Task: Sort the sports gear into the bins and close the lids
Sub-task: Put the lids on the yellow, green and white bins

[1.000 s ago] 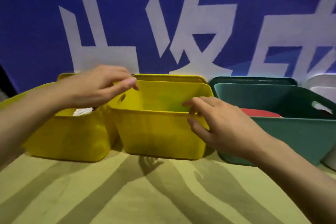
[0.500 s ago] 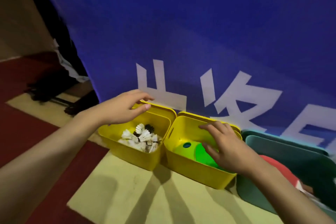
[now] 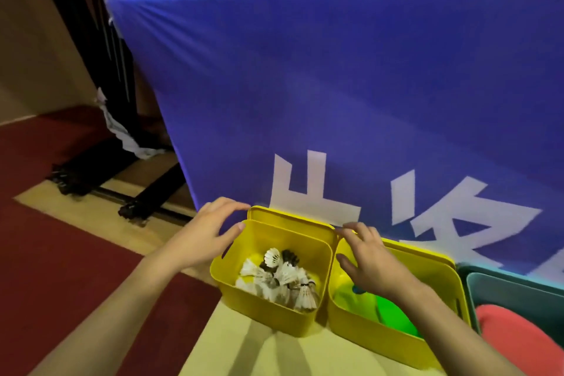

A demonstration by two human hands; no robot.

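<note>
Both hands have shifted leftward since half a second ago, the right one leaving the disc bin to reach the lid behind the shuttlecock bin. Behind everything leans a big blue padded mat (image 3: 351,94) with white characters, propped on the tan and dark red floor (image 3: 55,268). At its foot sit two yellow bins side by side, touching: the left yellow bin (image 3: 253,311) holds a heap of white shuttlecocks (image 3: 279,279), and the right yellow bin (image 3: 387,342) holds green flat discs (image 3: 393,311). A teal bin (image 3: 515,290) with something red in it stands just right of them. The yellow lid (image 3: 290,218) stands upright behind the left bin, against the mat. The left hand (image 3: 204,232) curls loosely over the lid's left corner, thumb at the bin rim, grip wide. The right hand (image 3: 370,259) has spread fingers, fingertips touching the lid's right end, holding nothing firmly.
</note>
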